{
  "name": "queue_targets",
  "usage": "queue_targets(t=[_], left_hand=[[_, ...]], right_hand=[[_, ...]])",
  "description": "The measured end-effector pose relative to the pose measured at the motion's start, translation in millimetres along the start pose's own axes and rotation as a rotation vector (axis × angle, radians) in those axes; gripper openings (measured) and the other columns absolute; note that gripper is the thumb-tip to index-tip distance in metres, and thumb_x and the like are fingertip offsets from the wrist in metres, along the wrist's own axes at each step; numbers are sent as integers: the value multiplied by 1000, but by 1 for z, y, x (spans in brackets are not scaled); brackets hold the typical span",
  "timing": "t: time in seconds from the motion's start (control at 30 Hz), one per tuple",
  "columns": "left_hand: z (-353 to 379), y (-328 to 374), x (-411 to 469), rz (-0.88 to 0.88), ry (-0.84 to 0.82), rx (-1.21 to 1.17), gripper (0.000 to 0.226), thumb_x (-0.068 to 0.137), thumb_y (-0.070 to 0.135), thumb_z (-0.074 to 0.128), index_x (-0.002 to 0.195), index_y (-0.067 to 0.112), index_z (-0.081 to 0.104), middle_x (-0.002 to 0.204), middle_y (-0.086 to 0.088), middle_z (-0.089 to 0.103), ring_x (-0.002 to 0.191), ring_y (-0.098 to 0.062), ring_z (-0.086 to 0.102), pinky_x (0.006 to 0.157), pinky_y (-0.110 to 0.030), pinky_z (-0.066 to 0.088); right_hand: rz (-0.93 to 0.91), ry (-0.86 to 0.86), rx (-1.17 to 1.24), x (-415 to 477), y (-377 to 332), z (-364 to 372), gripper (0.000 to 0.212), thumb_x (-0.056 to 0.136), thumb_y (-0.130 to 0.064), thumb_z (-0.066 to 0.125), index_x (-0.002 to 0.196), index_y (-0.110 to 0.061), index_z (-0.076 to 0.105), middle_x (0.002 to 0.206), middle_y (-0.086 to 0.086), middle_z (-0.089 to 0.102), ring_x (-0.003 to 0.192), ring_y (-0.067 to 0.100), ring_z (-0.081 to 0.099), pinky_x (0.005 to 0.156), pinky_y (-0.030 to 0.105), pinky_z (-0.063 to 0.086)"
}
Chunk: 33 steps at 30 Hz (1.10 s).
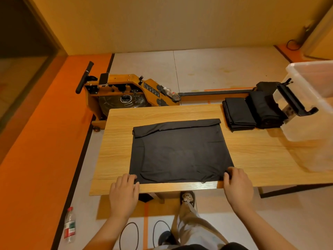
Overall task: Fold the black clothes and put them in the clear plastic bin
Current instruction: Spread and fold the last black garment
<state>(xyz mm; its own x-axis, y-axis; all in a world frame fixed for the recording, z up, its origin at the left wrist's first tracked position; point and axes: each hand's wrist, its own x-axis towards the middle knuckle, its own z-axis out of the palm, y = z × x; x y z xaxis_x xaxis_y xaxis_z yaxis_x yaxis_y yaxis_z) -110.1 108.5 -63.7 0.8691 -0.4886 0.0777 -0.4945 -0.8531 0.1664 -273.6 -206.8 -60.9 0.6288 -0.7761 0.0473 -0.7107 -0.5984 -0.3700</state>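
Your left hand (124,193) pinches the 7 o'clock corner of the flat black cloth garment (180,154) on the light wooden table (117,141); your right hand (237,186) grips its 5 o'clock corner. Folded black clothes (237,112) lie at 1 o'clock, beside the clear plastic bin (313,105) at 2 o'clock.

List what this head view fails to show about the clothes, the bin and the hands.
Clear plastic bin: head view, cut off by the right edge.
Folded piles: head view, black folds merge, so the count is unclear.
Left hand: head view, its own back hides whether the fingers pinch the black garment at its near corner.
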Motion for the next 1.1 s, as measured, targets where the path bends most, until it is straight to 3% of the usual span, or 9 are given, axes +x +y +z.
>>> queue_targets(t=[0.07,0.17,0.27,0.37,0.43,0.57,0.73,0.9,1.1], left_hand=[[2,7,9,46,21,-38,41,93,35,43,122,13,63,122,-7,63,112,-25,60,87,-40,51],[10,14,18,136,-96,-6,56,99,47,35,146,17,40,153,-5,37,143,-22,28,117,-36,21],[20,10,12,105,-233,-21,84,85,69,-18,153,25,6,161,2,1,149,-17,-8,119,-29,-8],[30,3,-1,69,-240,-37,84,84,68,-22,153,25,3,161,3,0,148,-15,-10,118,-29,-13],[29,2,-3,28,-241,-46,76,92,64,-10,154,23,10,161,2,7,149,-14,-4,117,-31,-11],[17,9,35,-30,-162,-108,67,97,55,11,154,20,8,160,3,5,149,-13,-1,121,-35,-1],[0,10,122,-18,-143,-156,52,97,24,54,146,12,40,152,-7,38,140,-24,34,114,-40,27],[4,11,184,14,-167,-125,41,89,18,66,129,12,58,136,-8,53,127,-26,46,104,-41,35],[18,11,212,72,-162,-78,26,84,26,73,107,14,67,112,-3,62,107,-26,55,90,-40,40]], right_hand=[[-106,22,-9,4,-7,4,32,91,-17,61,121,-8,61,113,12,64,105,29,58,86,43,49],[-308,-68,-60,8,-21,18,47,94,-24,56,140,-15,48,142,9,50,134,29,41,108,46,35],[-246,-265,-142,7,-18,30,54,101,-38,30,152,-24,19,161,3,17,148,22,0,118,41,5],[-178,-342,-157,5,-3,36,55,101,-49,15,148,-30,-5,161,-3,-5,143,15,-20,118,37,-8],[-178,-305,-81,6,-5,32,62,96,-54,13,151,-27,3,159,-5,-2,146,15,-14,118,35,-8],[-152,-153,45,40,-19,20,54,99,-31,49,148,-13,34,156,6,31,147,22,17,120,41,13],[-254,-116,-27,121,-39,8,53,92,-14,61,142,-11,44,153,9,36,144,25,28,117,42,24],[-358,-96,-73,182,-42,15,47,86,0,63,132,-4,55,142,16,48,136,31,40,112,46,33],[-519,-47,-140,219,-41,26,37,67,14,73,103,6,68,109,24,65,105,42,61,89,47,50]])
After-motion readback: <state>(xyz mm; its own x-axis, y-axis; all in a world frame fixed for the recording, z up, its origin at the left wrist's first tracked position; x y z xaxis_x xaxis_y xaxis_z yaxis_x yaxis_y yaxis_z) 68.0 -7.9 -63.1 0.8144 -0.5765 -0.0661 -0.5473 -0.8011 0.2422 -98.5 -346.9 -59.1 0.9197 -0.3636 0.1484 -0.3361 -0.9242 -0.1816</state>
